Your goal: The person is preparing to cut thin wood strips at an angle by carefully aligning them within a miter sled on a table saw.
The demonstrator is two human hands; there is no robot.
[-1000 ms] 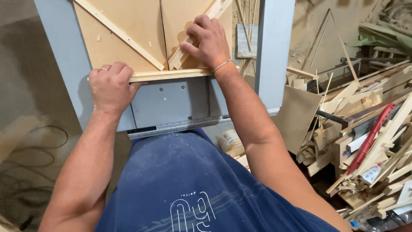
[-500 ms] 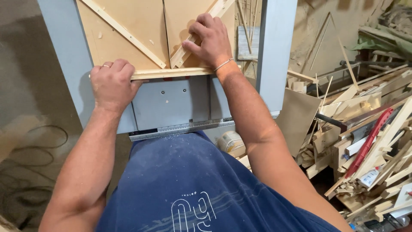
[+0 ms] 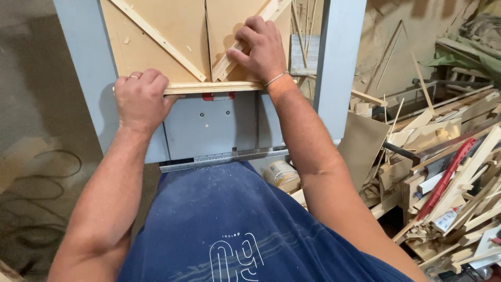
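At the far left, dark cables (image 3: pixel 36 209) lay looped on the concrete floor (image 3: pixel 31 78), well apart from the work. Next came the pale blue-grey machine table (image 3: pixel 209 128), its metal front edge dusted with sawdust and close against the person's blue shirt (image 3: pixel 224 224).

The left hand (image 3: pixel 140 99) sat at the table's left part with the forearm running straight up from the lower left. Its fingers were curled into a tight fist-like grip around the left end of a thin wooden strip (image 3: pixel 214 87), knuckles up, a ring (image 3: pixel 134 77) showing on one finger. The strip lay level across the table, along the near edge of a fibreboard jig (image 3: pixel 167 36) — a tan board with two slanted battens (image 3: pixel 156 39) meeting in a V and a narrow slot running down its middle. Just under the strip a small red tab (image 3: pixel 218 96) showed on the table.

The right hand (image 3: pixel 259 48) reached farther forward, the arm stretched up from the lower right and bent a little at the wrist, a thin bracelet (image 3: pixel 275 79) around it. The palm faced down and the fingers were spread and pressed onto the right-hand batten and the board — holding flat rather than closed around anything — with the heel of the hand near the strip's right end.

Right of the table, a heap of offcuts (image 3: pixel 449 172) — slats, sheet scraps, a long red bar (image 3: pixel 443 180) — filled the corner, with a small pale tub (image 3: pixel 282 175) near the person's elbow.
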